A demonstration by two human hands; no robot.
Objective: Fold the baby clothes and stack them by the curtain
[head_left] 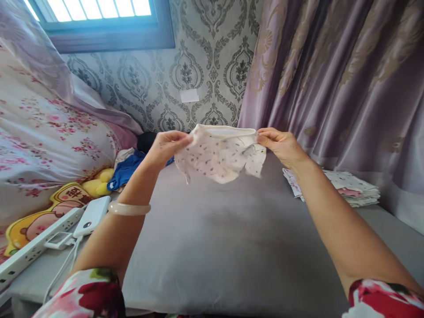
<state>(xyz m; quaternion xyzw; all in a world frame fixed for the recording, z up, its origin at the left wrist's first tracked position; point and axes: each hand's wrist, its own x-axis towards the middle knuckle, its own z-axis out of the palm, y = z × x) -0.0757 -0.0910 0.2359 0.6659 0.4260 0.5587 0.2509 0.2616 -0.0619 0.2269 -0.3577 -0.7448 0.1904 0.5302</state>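
A small pair of white baby pants (220, 154) with a fine scattered print hangs in the air above the grey bed surface (212, 247). Its waistband is stretched level between my two hands. My left hand (170, 143) pinches the left end of the band between thumb and fingers, and a pale bangle (129, 208) circles that wrist. At the opposite end, my right hand (276, 140) grips the band in the same way. The lower edges of the cloth hang loose and look slightly blurred.
A folded stack of printed clothes (357, 187) lies at the right, beside the purple curtain (298, 88). On the left are a power strip (39, 240), a white power bank (92, 216) with cables, a yellow cartoon cushion (49, 216) and blue cloth (127, 168). Patterned wall stands behind.
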